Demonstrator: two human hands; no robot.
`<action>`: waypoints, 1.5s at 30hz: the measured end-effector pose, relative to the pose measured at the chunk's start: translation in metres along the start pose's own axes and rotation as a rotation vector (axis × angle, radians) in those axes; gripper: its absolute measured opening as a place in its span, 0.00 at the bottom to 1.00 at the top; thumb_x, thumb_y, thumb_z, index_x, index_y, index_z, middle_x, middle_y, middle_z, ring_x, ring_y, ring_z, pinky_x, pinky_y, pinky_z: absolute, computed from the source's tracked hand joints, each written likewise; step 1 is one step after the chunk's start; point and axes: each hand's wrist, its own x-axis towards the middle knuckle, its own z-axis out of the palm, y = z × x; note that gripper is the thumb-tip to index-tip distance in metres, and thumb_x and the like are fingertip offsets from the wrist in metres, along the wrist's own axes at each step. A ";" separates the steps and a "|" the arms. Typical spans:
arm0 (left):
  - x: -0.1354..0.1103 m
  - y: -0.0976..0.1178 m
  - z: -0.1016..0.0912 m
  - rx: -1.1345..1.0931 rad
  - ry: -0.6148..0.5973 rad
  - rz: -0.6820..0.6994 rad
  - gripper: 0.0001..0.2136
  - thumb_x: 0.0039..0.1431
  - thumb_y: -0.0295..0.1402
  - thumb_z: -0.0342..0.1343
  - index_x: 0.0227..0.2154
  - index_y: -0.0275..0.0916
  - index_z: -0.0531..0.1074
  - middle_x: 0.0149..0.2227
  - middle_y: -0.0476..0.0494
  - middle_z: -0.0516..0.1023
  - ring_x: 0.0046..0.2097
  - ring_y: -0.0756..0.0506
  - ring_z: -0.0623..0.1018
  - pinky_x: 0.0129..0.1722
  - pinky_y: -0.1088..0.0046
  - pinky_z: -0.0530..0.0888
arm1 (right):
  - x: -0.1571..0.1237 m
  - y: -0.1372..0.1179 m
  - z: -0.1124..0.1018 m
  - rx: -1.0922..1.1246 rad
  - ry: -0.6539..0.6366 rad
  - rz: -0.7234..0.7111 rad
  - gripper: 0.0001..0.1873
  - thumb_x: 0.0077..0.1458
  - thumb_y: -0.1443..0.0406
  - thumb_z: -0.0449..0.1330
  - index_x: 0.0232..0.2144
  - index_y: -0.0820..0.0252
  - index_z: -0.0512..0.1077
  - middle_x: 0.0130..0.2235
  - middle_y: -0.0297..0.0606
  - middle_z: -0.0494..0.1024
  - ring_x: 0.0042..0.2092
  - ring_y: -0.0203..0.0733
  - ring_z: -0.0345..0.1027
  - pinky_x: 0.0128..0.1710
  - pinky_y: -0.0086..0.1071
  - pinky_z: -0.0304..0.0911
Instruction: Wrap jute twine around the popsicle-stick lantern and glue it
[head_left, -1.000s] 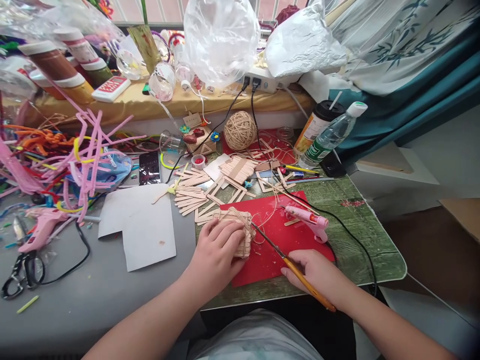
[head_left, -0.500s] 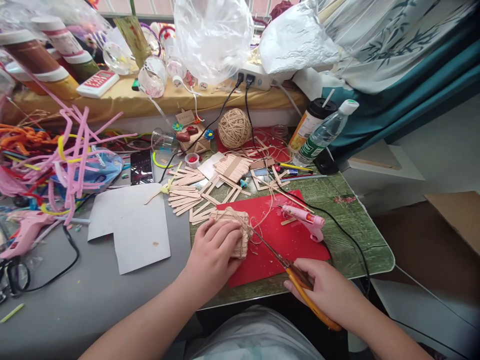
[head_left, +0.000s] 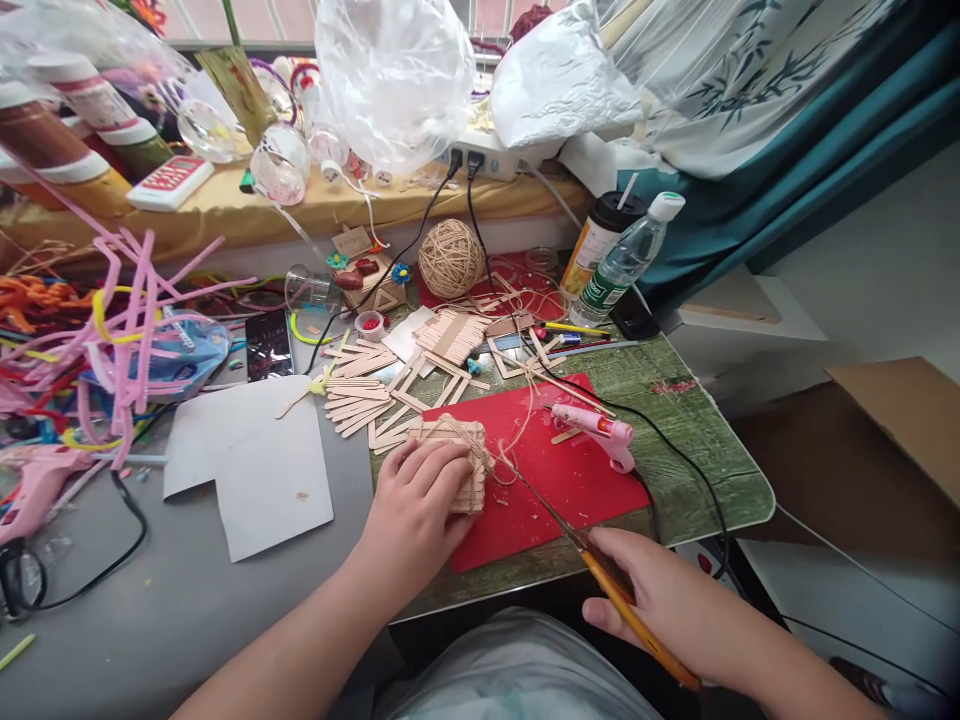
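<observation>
My left hand (head_left: 424, 490) is closed over a small block of craft sticks (head_left: 471, 440) with twine (head_left: 480, 452) lying across its top. It rests at the left part of a red sheet (head_left: 547, 470). In my right hand (head_left: 652, 580) is a pair of scissors (head_left: 619, 595) with orange handles. Their narrow blades point up and left, the tips beside the twine at the block's right edge. From there the twine runs back toward a ball of twine (head_left: 451, 260). Part of the block is hidden under my left fingers.
A pink glue gun (head_left: 596, 430) lies on the red sheet's right side, its black cord trailing over the edge. Loose craft sticks (head_left: 360, 400) spread behind the block. A water bottle (head_left: 626, 260) stands at the back right, and white cardboard (head_left: 262, 470) lies left.
The whole view has shifted slightly. My right hand has moved a little down and right with the scissors, and its thumb looks more spread. My left hand still holds the block.
</observation>
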 end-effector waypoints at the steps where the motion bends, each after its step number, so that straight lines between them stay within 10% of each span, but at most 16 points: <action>1: 0.000 0.000 0.000 0.003 0.006 0.002 0.14 0.65 0.30 0.62 0.52 0.44 0.73 0.61 0.40 0.81 0.63 0.37 0.79 0.69 0.51 0.62 | -0.003 0.003 -0.001 -0.016 -0.001 0.020 0.21 0.59 0.45 0.67 0.37 0.54 0.69 0.36 0.34 0.76 0.35 0.43 0.66 0.34 0.32 0.58; 19: 0.002 0.001 -0.004 0.040 0.020 0.027 0.16 0.64 0.32 0.62 0.54 0.44 0.74 0.60 0.39 0.81 0.61 0.36 0.79 0.67 0.51 0.65 | 0.027 0.032 0.011 -0.463 0.641 -0.102 0.23 0.53 0.62 0.70 0.51 0.62 0.74 0.47 0.56 0.80 0.52 0.67 0.75 0.52 0.55 0.71; 24: 0.002 -0.001 -0.006 -0.009 -0.005 0.037 0.17 0.64 0.32 0.62 0.55 0.45 0.71 0.61 0.40 0.80 0.62 0.37 0.78 0.68 0.52 0.62 | 0.020 0.000 -0.002 -0.481 0.624 -0.345 0.08 0.67 0.64 0.61 0.47 0.57 0.77 0.45 0.48 0.81 0.47 0.57 0.75 0.49 0.50 0.72; 31: 0.005 0.001 -0.007 -0.011 -0.012 -0.010 0.22 0.61 0.33 0.63 0.58 0.44 0.70 0.61 0.40 0.80 0.60 0.36 0.78 0.66 0.53 0.63 | 0.064 -0.069 0.008 -0.323 0.697 -0.695 0.20 0.73 0.66 0.55 0.64 0.61 0.71 0.49 0.49 0.79 0.48 0.52 0.72 0.51 0.49 0.73; 45: 0.009 0.004 -0.005 0.069 -0.044 -0.014 0.30 0.62 0.34 0.61 0.67 0.46 0.68 0.62 0.40 0.79 0.61 0.35 0.77 0.66 0.52 0.61 | 0.082 -0.066 0.021 0.061 0.714 -0.760 0.17 0.71 0.70 0.58 0.58 0.54 0.75 0.48 0.42 0.78 0.49 0.47 0.74 0.53 0.43 0.73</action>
